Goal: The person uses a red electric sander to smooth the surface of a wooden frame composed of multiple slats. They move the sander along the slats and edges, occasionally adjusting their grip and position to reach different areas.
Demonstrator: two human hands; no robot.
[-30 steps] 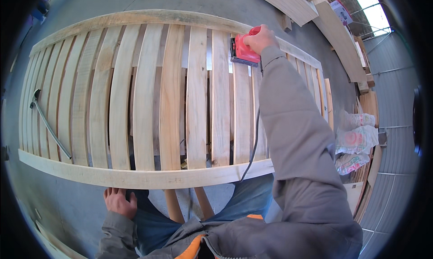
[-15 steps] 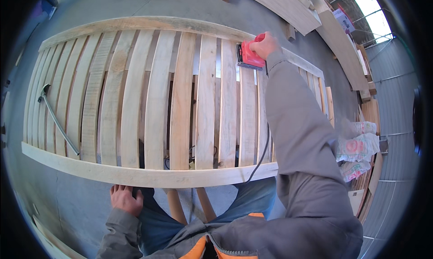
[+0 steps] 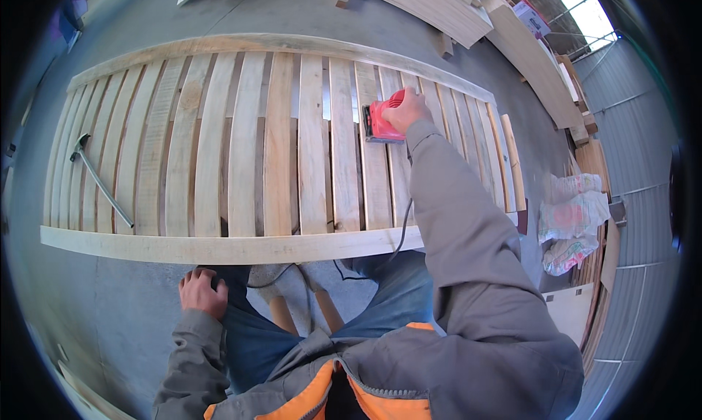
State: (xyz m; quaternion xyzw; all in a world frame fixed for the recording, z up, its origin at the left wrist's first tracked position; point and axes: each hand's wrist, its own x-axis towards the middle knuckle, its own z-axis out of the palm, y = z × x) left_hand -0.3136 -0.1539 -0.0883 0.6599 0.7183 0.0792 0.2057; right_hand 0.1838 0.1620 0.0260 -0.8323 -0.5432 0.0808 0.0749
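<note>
Head view showed the right hand (image 3: pixel 406 111) clamped over a red sander (image 3: pixel 380 122) on the far slats (image 3: pixel 314 149); it looked compact, rigid, best gripped from above. The left hand (image 3: pixel 202 292) rested curled on the knee.

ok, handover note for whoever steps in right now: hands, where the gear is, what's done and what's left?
Right hand: gripping the red sander, pressed flat on a slat right of centre on the slatted wooden frame.
Left hand: resting on the left knee, holding nothing.
Sander cord runs back over the near rail to the person's legs.
A hammer lies on the slats at far left.
Done: cannot tell which slats are sanded.
Left: judge by touch, probably continue slat by slat.
</note>
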